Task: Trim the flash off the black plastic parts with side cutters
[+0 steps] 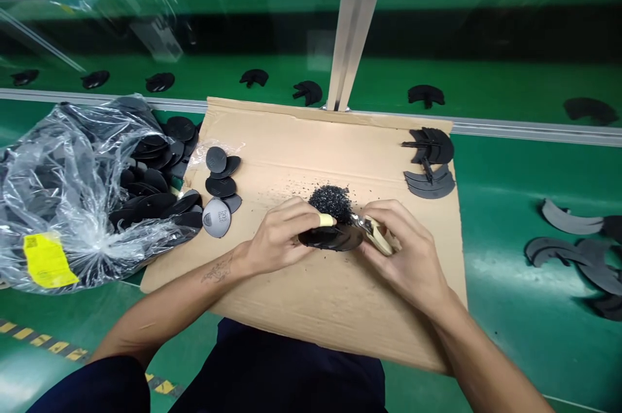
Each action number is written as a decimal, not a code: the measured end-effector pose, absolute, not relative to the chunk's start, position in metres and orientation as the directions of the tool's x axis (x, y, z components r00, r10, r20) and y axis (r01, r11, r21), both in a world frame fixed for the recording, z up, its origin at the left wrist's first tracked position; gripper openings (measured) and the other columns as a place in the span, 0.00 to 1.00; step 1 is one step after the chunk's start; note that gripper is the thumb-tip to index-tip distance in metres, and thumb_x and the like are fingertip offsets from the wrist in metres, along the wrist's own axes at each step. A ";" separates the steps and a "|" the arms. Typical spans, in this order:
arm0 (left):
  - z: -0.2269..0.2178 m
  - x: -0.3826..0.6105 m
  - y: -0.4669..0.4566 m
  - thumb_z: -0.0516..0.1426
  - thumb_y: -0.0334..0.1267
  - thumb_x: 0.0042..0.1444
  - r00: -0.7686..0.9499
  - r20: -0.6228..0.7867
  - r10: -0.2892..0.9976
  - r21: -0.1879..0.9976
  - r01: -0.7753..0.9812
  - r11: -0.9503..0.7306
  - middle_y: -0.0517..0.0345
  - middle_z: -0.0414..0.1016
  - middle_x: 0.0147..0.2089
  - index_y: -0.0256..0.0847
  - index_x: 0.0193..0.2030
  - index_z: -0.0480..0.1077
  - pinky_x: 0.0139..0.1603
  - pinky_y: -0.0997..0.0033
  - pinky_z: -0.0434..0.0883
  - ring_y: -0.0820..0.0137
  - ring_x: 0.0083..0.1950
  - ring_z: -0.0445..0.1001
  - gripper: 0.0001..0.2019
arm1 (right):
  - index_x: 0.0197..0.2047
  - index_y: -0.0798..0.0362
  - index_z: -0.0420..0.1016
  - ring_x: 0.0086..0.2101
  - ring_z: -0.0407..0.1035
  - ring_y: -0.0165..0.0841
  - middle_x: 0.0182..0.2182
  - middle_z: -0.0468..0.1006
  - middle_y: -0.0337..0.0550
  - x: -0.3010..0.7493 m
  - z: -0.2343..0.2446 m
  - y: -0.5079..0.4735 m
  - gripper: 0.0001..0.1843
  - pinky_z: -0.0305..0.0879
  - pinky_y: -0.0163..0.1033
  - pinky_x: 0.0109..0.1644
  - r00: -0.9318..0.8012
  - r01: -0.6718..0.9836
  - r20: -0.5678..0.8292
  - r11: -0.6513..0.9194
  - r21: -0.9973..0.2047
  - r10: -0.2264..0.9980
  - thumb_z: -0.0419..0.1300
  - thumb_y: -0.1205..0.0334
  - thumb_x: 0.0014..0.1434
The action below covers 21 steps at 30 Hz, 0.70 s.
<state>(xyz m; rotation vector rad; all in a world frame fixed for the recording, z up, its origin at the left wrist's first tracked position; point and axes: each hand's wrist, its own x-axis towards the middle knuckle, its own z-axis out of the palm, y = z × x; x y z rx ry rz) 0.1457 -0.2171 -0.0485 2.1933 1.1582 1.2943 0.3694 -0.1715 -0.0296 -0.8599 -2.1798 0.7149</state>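
My left hand (284, 235) is closed on the edge of a black oval plastic piece (333, 238), held above the cardboard sheet (301, 309). A pale yellow wrap covers one of its fingertips. In my right hand (411, 251) are side cutters (381, 238) with cream-coloured handles. Their metal jaws are at the right edge of the black piece; whether they touch it I cannot tell. Just beyond both hands lies a heap of small black plastic clippings (333, 202). Several black and grey oval discs (221, 187) lie on the cardboard to the left.
A clear plastic bag (63, 173) with black discs spilling out stands at the left. Curved black pieces (430, 163) are stacked at the cardboard's right corner; more curved pieces (573, 218) lie on the green table. A metal post (357, 24) rises behind the cardboard.
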 end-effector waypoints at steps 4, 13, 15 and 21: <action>-0.051 0.146 -0.218 0.59 0.38 0.65 0.291 0.560 0.776 0.654 0.419 -0.630 0.52 0.75 0.36 0.35 0.49 0.74 0.35 0.73 0.71 0.72 0.35 0.73 0.10 | 0.44 0.50 0.73 0.36 0.76 0.37 0.36 0.80 0.46 0.366 -0.025 -0.177 0.08 0.74 0.42 0.40 -0.604 0.232 0.440 0.675 -0.701 0.665 0.60 0.69 0.62; -0.020 0.137 -0.209 0.49 0.52 0.70 0.351 0.252 0.902 0.863 0.340 -0.373 0.47 0.77 0.38 0.33 0.48 0.76 0.33 0.71 0.72 0.70 0.34 0.73 0.23 | 0.45 0.49 0.72 0.31 0.73 0.35 0.35 0.81 0.46 0.370 -0.030 -0.173 0.12 0.65 0.41 0.33 -0.602 0.290 0.626 0.866 -0.407 0.496 0.55 0.73 0.63; -0.018 0.135 -0.205 0.54 0.43 0.69 0.360 0.148 0.921 0.895 0.347 -0.279 0.49 0.78 0.39 0.34 0.47 0.76 0.30 0.74 0.71 0.72 0.32 0.73 0.15 | 0.46 0.49 0.73 0.31 0.73 0.36 0.36 0.81 0.46 0.371 -0.031 -0.172 0.12 0.65 0.41 0.33 -0.596 0.306 0.651 0.882 -0.358 0.471 0.55 0.73 0.63; -0.001 0.076 -0.154 0.60 0.36 0.63 0.309 0.273 0.911 0.776 0.489 -0.398 0.49 0.80 0.42 0.35 0.43 0.77 0.44 0.71 0.76 0.69 0.42 0.78 0.07 | 0.50 0.49 0.72 0.37 0.75 0.39 0.40 0.80 0.48 0.373 -0.041 -0.168 0.13 0.68 0.43 0.36 -0.559 0.365 0.680 0.877 -0.313 0.476 0.57 0.71 0.64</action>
